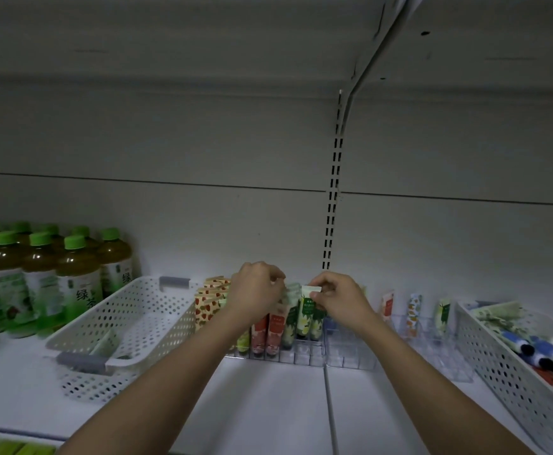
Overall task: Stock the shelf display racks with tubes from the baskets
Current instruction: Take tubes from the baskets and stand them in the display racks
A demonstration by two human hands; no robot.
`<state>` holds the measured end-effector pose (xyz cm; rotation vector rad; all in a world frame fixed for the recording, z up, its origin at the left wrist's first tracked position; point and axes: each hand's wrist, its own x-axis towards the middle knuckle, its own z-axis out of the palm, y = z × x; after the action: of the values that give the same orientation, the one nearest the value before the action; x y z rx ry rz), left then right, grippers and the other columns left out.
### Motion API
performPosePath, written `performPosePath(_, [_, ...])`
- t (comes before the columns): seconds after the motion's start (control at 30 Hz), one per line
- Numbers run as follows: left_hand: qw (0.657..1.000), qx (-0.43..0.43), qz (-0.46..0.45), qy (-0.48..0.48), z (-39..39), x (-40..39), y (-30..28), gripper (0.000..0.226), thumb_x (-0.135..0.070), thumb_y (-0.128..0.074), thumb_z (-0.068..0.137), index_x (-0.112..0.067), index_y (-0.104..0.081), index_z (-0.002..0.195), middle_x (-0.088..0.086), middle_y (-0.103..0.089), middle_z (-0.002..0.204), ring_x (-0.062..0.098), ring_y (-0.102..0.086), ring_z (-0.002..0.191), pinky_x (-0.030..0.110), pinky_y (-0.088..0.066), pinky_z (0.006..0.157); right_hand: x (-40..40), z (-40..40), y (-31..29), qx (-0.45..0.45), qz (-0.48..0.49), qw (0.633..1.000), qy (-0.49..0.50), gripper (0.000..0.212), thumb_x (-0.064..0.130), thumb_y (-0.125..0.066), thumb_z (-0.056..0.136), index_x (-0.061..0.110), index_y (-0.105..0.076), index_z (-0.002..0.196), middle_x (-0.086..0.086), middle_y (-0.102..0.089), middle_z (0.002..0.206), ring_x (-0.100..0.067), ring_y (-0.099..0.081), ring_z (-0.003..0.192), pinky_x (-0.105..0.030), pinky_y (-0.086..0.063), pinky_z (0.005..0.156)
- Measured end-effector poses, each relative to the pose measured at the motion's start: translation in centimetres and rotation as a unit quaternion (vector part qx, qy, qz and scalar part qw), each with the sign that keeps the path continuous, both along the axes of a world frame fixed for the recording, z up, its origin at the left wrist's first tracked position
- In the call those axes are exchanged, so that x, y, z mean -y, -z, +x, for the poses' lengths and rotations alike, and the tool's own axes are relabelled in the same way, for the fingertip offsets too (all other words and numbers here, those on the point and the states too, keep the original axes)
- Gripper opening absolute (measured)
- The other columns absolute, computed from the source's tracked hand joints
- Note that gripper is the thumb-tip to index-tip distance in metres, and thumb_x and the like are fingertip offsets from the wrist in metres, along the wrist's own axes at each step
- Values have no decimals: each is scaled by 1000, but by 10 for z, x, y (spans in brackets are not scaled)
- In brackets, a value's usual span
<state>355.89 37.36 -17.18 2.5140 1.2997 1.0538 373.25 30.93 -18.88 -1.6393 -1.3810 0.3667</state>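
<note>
We're mid-stocking: right hand (pixel 335 298) pinches the crimped top of a green-flower tube (pixel 305 311) standing in the clear rack (pixel 301 354); left hand (pixel 257 290) has fingers curled at neighbouring tube tops, exact hold unclear. Next we'd seat it, then reach into the right basket (pixel 498 362). Bottles (pixel 79 284) read 绿茶; tube print is unreadable.

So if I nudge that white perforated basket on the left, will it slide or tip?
The white perforated basket looks like thin plastic and holds hardly anything, one pale green tube, so it is probably light. On the smooth white shelf it would likely slide. Its wide, low shape makes tipping unlikely.
</note>
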Motion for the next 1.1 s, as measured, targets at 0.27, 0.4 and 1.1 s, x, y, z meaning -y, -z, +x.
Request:
performPosePath(0.27, [997,70,0,-13,-59,5,-9,24,-27,-53,93,-31,-72,107,-12,-68,107,12,-57,102,34,-49,90,-8,-5,18,81,-64,995,-6,13,5,-66,90,16,-68,96,-4,-66,91,-19,-60,82,-24,-46,72])
performPosePath(0.4, [994,104,7,-34,-98,5,-9,21,-28,-55,93,-34,-70,106,-17,-66,104,8,-56,100,35,-49,89,-5,-17,-2,168,-13,986,19,17,11,-65,91,13,-69,107,-2,-65,104,-16,-58,91,-27,-46,84])
performPosePath(1.1, [996,57,24,-65,-281,-30,32,31,-26,-59,93,-27,-64,123,-5,-60,118,14,-47,113,28,-35,88,-105,-278,-6,331,-218,812,-429,39,26,-72,84,23,-64,122,10,-66,119,-4,-63,98,-19,-51,84])
